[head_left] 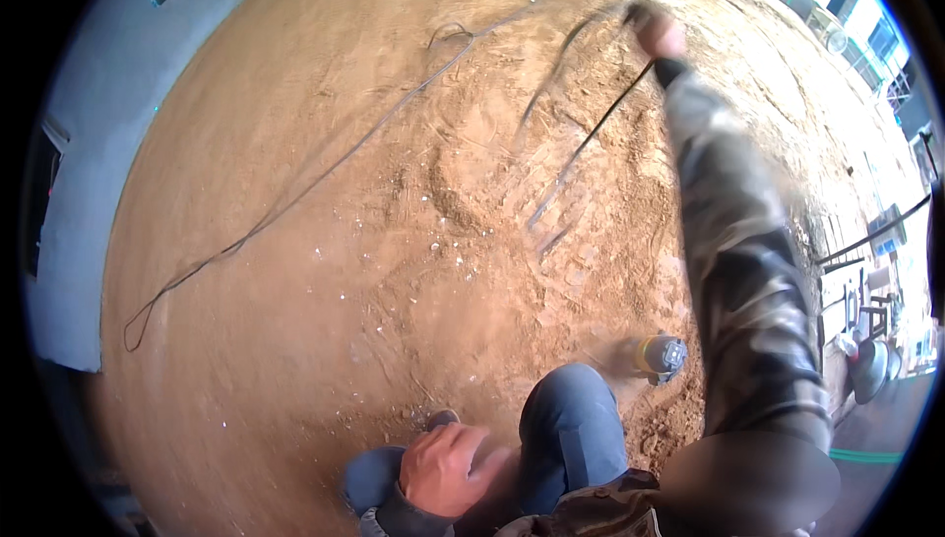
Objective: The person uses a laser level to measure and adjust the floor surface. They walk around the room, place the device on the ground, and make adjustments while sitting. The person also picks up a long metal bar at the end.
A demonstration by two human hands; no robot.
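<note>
My right hand [661, 35] reaches far out ahead over the dirt, closed round a black cable [618, 104] and blurred by motion. From that hand the cable hangs in strands down to the loose soil, with a blurred loop curving to its left. Low in the view, my left hand [443, 468] is curled between my bent knees, its back turned up. What its fingers hold, if anything, is hidden; a small dark rounded thing [443, 420] shows just beyond it. Beside my right knee stands a grey and yellow cylindrical thing [660, 358].
A long thin cable [345, 155] runs across the brown dirt floor [266, 340], ending in a narrow loop at left. A pale wall [128, 94] borders the left side. Stools [874, 313] and a metal basin [868, 372] stand at right. White bits dot the ground.
</note>
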